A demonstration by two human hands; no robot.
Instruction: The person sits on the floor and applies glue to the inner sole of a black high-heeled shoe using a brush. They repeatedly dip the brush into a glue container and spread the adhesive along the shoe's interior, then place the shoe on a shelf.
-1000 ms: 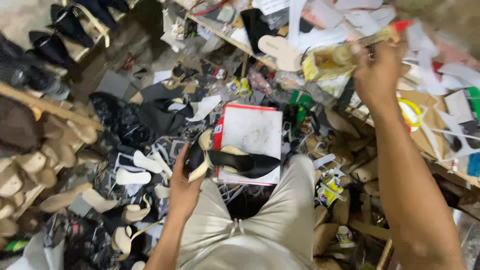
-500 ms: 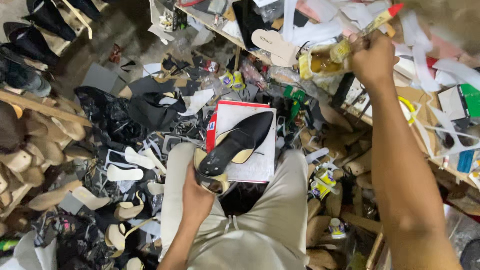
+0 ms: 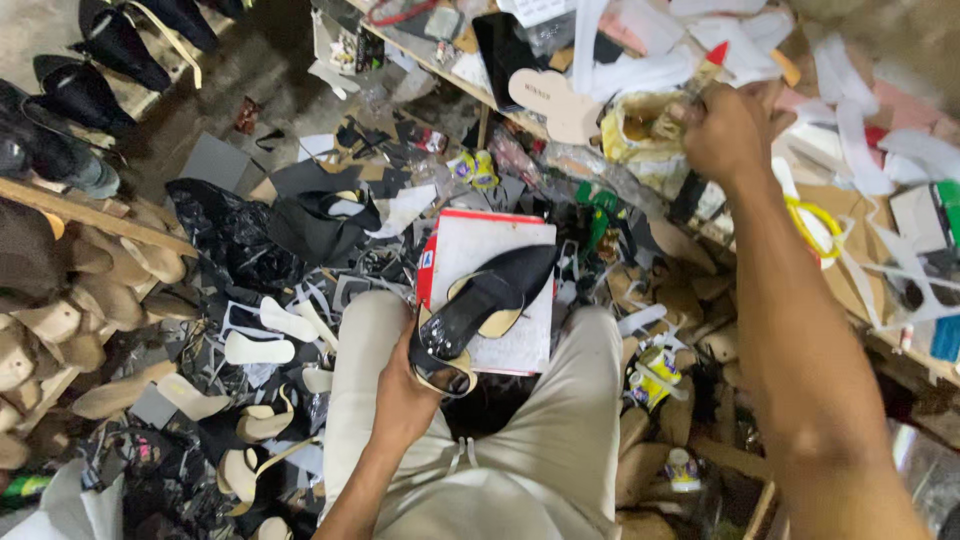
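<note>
Fingers of the left hand [image 3: 405, 385] close around the heel end of a black pointed shoe [image 3: 482, 310], holding it sole-down over a white, red-edged board [image 3: 500, 270] laid across the person's lap, so the upper faces the camera. The right hand [image 3: 725, 130] is raised to the cluttered shelf [image 3: 600, 150], closed on a yellowish bottle with a red tip [image 3: 690, 85]. Pale insoles [image 3: 258, 348] and wooden lasts [image 3: 45, 320] lie on the floor to the left.

wooden shoe lasts [image 3: 60, 320] left | insoles [image 3: 258, 348] on floor | black shoes [image 3: 80, 90] top-left
</note>
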